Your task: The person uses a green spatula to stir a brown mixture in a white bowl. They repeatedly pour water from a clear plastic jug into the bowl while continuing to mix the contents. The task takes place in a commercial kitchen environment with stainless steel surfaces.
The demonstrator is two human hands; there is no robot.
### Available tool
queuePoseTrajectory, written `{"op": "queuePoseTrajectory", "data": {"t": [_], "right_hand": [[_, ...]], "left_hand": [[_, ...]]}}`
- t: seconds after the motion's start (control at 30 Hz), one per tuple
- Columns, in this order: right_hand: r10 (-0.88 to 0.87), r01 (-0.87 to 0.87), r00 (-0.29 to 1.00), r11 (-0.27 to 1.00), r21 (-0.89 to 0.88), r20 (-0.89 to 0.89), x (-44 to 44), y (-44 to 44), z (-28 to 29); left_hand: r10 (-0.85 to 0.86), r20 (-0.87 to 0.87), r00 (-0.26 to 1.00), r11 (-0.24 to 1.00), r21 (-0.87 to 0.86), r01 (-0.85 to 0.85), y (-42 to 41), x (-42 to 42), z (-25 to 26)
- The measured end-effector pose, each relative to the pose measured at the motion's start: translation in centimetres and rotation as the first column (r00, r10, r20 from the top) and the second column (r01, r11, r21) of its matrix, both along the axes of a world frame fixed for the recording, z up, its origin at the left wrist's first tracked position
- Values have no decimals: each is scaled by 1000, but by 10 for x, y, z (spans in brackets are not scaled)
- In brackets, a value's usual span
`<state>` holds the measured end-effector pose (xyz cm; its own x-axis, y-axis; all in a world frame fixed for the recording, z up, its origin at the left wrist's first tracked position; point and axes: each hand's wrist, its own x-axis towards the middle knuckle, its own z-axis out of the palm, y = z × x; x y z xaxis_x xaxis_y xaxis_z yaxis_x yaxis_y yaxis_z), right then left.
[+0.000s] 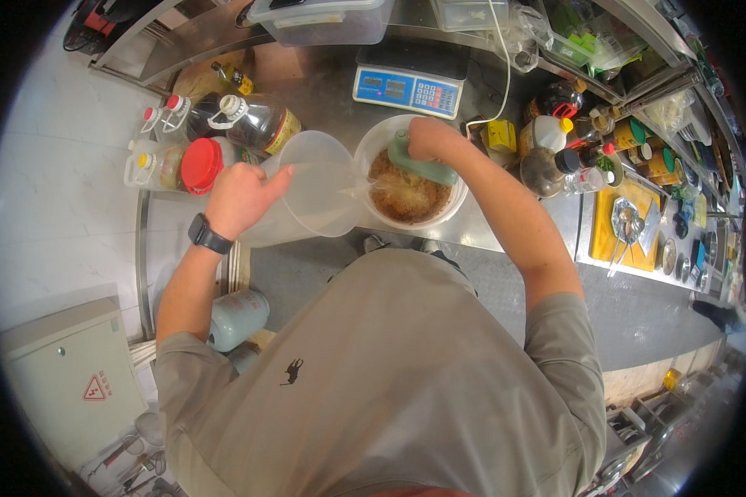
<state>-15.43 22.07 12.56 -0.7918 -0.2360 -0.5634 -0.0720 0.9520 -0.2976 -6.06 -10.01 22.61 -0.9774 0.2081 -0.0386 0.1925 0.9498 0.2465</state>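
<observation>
My left hand (242, 196) grips a large translucent plastic container (320, 186), tilted with its rim over a white round tub (460, 202). Clear liquid runs from the rim into the tub. Inside the tub lies a brown, wet, grainy mixture (398, 196), with the liquid frothing on it. My right hand (432, 140) is closed around a green plastic tool (426, 168), held over and partly against the mixture; its lower side is hidden. A digital scale (410, 81) with a blue panel stands just behind the tub on the steel counter (323, 81).
Large bottles and a red-lidded jar (202, 166) crowd the left. More bottles (544, 171) and a yellow box (500, 135) stand right of my right arm. Farther right lies a yellow cutting board (603, 233). Plastic bins (326, 28) sit above the scale. A gas cylinder (239, 317) is below left.
</observation>
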Motion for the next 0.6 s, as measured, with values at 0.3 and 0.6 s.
{"op": "queuePoseTrajectory", "data": {"t": [0.3, 0.6], "right_hand": [[27, -27, 1000, 1000, 13, -4, 5, -1, 4], [48, -48, 999, 999, 9, -8, 6, 0, -1]], "left_hand": [[-17, -27, 999, 1000, -13, 17, 1, 1, 2], [-11, -22, 1000, 999, -37, 10, 5, 3, 6]]}}
